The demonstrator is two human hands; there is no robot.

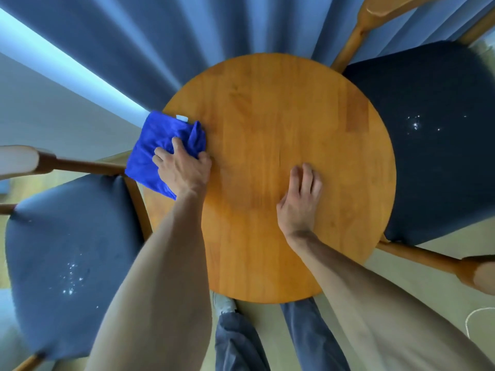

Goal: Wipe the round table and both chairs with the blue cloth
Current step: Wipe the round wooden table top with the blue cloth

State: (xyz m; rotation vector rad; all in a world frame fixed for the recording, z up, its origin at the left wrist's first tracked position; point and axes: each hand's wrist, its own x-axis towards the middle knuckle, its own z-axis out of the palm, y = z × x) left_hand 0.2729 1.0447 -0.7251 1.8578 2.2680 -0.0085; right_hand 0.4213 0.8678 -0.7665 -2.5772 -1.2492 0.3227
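Bench: I see the round wooden bench [281,108] filling the middle of my view, its plank grain running from 12 to 6 o'clock.

Blue cloth: the blue cloth [158,140] lies at the bench's 9 o'clock edge, bunched into a rough rectangle. Its long axis runs from about 1 o'clock down to 7 o'clock, and its lower corner hangs past the rim toward the left chair. A small white tag [182,118] sits on its upper edge, at the 12 o'clock end.

Left hand: my left hand [184,170] lies palm down on the cloth's 4 o'clock side, fingers bent into the folds and pointing toward 11 o'clock. I read this as gripping the cloth while pressing it to the wood.

Right hand: my right hand [301,202] rests on bare wood near the bench's center, at about 3 o'clock from the left one and well apart from the cloth. Its fingers are loosely bent, tips touching the top and pointing to 12 o'clock, holding nothing.

Left chair: the left chair [67,236] stands at 8 o'clock, its blue seat carrying a scatter of white specks.

Right chair: the right chair [434,162] stands at 3 o'clock, with a darker seat and white specks near its middle.

Curtain: a blue curtain [166,36] hangs beyond the bench at 12 o'clock.

Legs: 2 trouser legs [302,325] show below the bench at 6 o'clock.
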